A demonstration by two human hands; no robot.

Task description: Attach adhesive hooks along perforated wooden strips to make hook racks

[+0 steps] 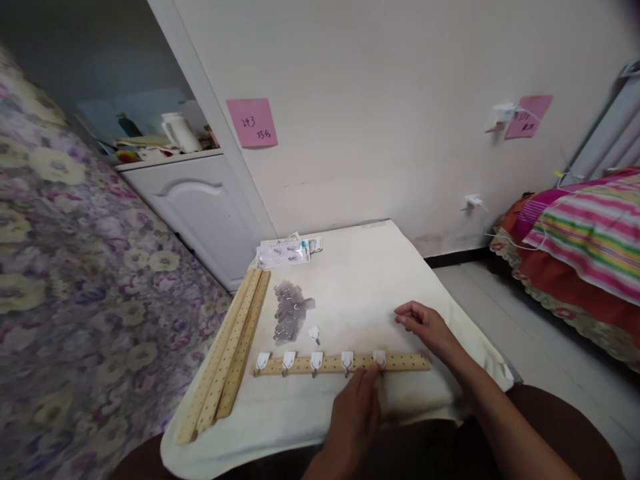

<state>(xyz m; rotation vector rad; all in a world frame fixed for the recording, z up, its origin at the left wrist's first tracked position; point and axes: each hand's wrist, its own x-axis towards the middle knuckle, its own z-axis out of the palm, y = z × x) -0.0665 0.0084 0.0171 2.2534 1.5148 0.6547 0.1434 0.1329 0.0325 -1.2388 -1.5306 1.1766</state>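
Note:
A perforated wooden strip [400, 362] lies across the near part of a white cloth-covered table [360, 280]. Several small white adhesive hooks are stuck along it. My left hand [356, 415] reaches from below, its fingertips pressing the rightmost hook [379, 358]. My right hand [424, 325] hovers just above the strip's right end, fingers loosely curled with nothing visible in them. One loose white hook [314, 333] lies beside a pile of clear hooks [291, 311].
Two more wooden strips [227, 357] lie along the table's left edge. A packet of hooks [284, 254] sits at the far edge by the wall. A floral bedspread [75, 267] is to the left, a striped blanket [590, 233] to the right.

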